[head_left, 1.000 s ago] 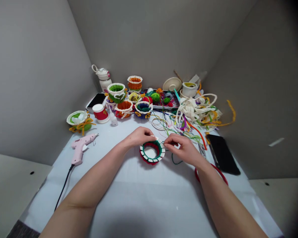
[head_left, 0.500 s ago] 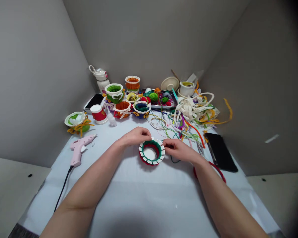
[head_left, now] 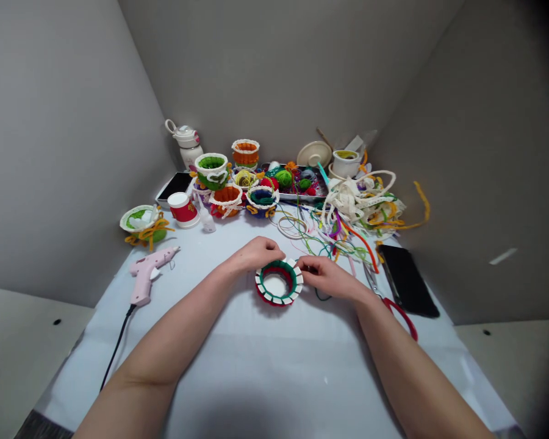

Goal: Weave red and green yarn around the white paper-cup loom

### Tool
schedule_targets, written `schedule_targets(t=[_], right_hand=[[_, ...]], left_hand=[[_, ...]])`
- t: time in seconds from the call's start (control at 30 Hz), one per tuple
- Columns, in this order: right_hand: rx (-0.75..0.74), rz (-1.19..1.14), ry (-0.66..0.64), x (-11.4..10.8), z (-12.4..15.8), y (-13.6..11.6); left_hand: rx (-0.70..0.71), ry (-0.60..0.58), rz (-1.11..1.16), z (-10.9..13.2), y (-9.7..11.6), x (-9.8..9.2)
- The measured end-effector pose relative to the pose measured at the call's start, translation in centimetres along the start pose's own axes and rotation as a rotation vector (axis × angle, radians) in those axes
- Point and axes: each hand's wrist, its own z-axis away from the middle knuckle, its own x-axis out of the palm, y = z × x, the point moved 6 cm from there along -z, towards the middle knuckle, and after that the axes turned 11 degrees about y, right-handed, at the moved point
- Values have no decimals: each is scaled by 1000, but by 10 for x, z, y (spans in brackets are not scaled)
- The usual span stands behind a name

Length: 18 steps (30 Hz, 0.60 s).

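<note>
A paper cup (head_left: pixel 258 286) woven with red and green yarn sits on the table between my hands, its white slit tabs splayed outward round the rim. My left hand (head_left: pixel 258 253) is closed on the cup's far left rim, with thumb and fingers together. At the right rim my right hand (head_left: pixel 322 274) is pinched, apparently on the green yarn (head_left: pixel 322 297), whose loose length lies under and beside that hand. The fingertips of both hands are partly hidden. Red-handled scissors (head_left: pixel 405 317) lie beneath my right forearm, partly covered by it.
On the left are a pink glue gun (head_left: pixel 144 274) with its cord, a red paper cup (head_left: pixel 183 210) and a glue bottle (head_left: pixel 207 221). Several finished woven baskets (head_left: pixel 226 200) stand behind. A yarn tray (head_left: pixel 297 196), tangled cords (head_left: pixel 361 198) and a black phone (head_left: pixel 407 280) occupy the back and right.
My left hand has shifted slightly right along the cup's far rim. My right hand stays by the right rim, and its forearm has moved a little left, showing more of the scissors.
</note>
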Motion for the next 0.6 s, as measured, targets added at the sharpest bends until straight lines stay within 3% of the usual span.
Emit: schedule_targets(t=[0.13, 0.3, 0.4, 0.6], right_hand=[[-10, -3, 6, 0, 0, 1], [-14, -2, 13, -1, 0, -1], [-11, 5, 12, -2, 0, -1], [-8, 14, 53, -15, 3, -3]], left_hand=[[-5, -19, 7, 1, 2, -3], [104, -138, 174, 3, 11, 2], [162, -173, 136, 4, 12, 5], [124, -55, 73, -4, 2, -2]])
